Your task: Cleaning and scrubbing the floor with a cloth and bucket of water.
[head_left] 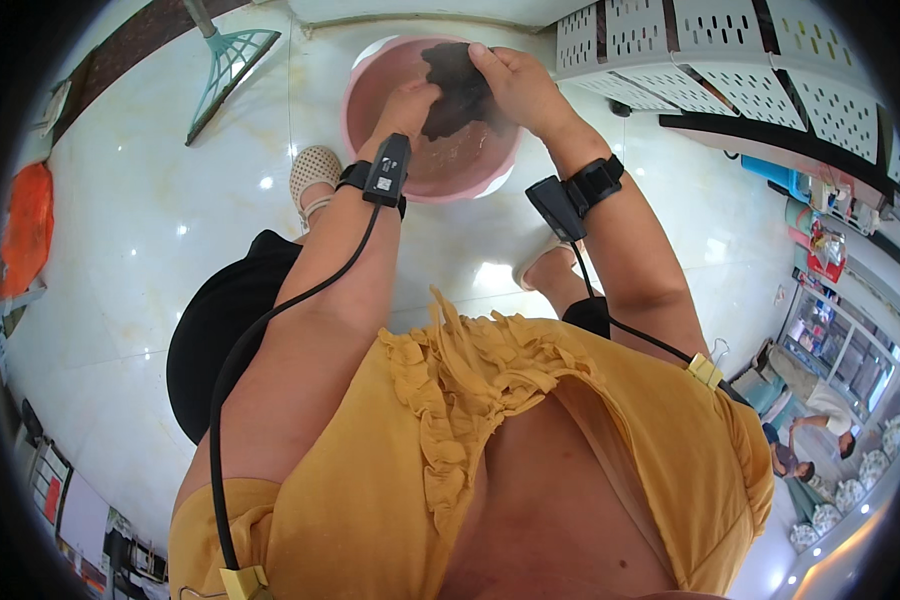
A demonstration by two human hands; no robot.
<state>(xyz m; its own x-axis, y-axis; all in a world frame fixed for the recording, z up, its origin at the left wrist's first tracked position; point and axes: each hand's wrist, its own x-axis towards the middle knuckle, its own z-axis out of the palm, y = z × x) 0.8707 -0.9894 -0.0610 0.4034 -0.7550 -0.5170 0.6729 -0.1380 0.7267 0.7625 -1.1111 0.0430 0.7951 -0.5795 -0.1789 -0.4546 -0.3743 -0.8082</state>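
A dark, wet-looking piece of cloth is stretched between my two hands above a round pink plastic basin. My left hand grips its left side with curled fingers. On the right, my right hand pinches the upper edge, the thumb lying on top. Shallow water shows in the basin below the cloth. The basin stands on the floor in front of my feet. Each wrist wears a black strap with a cabled device. What kind of cloth it is, I cannot tell.
A floor squeegee with a pale green head stands left of the basin. White perforated drawers or baskets line the upper right. Glossy tiles cover the floor. Two people are far off at the right. An orange bag-like thing lies at the left.
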